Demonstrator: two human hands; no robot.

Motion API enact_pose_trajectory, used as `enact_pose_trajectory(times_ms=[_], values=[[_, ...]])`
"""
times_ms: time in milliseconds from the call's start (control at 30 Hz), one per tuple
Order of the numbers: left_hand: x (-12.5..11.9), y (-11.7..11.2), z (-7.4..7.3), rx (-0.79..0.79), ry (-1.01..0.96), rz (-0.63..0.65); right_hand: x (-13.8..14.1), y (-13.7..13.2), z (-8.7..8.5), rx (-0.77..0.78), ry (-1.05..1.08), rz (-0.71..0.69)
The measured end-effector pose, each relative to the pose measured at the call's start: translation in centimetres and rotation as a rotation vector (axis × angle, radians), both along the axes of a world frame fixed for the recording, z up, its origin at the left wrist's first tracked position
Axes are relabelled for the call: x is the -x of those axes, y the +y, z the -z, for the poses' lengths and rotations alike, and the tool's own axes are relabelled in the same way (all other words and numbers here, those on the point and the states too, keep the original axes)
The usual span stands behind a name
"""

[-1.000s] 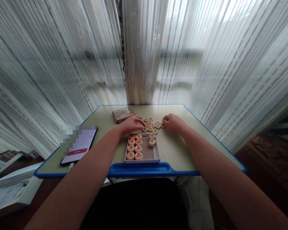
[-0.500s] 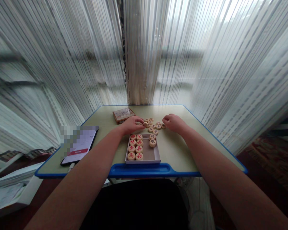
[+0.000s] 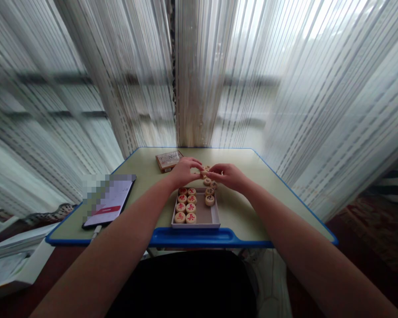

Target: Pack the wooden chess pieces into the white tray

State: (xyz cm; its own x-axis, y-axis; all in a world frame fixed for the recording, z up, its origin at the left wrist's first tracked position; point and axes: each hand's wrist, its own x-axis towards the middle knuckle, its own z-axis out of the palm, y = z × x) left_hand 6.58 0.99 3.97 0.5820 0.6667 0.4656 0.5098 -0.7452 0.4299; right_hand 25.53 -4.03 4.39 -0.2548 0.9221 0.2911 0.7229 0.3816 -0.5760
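Observation:
A shallow white box (image 3: pixel 214 215) lies on the table near its front edge. It holds several round wooden chess pieces (image 3: pixel 186 206) with red characters in two columns on the left and two more pieces (image 3: pixel 209 196) at the top right. Loose pieces (image 3: pixel 208 180) lie on the table just beyond the box. My left hand (image 3: pixel 183 171) and my right hand (image 3: pixel 228 175) meet over that loose pile, fingers curled and pinched together at the pieces. What each hand grips is hidden by the fingers.
A phone (image 3: pixel 108 201) with a lit screen lies at the table's left edge. A small wooden box (image 3: pixel 168 160) sits at the back, left of my hands. The table (image 3: pixel 252 207) has a blue rim, and sheer curtains (image 3: pixel 285 88) hang behind it.
My right hand has moved left from the right end of the loose pieces to meet my left hand over the pile. The left hand shifted slightly. The view tilted a little.

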Motion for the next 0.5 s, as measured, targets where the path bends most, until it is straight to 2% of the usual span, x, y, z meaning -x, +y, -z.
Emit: enact_pose_trajectory(times_ms=[500], values=[[-0.54,-0.88,-0.36,0.005,-0.034,0.120,0.54,-0.21,-0.14,0.070,0.080,-0.008]])
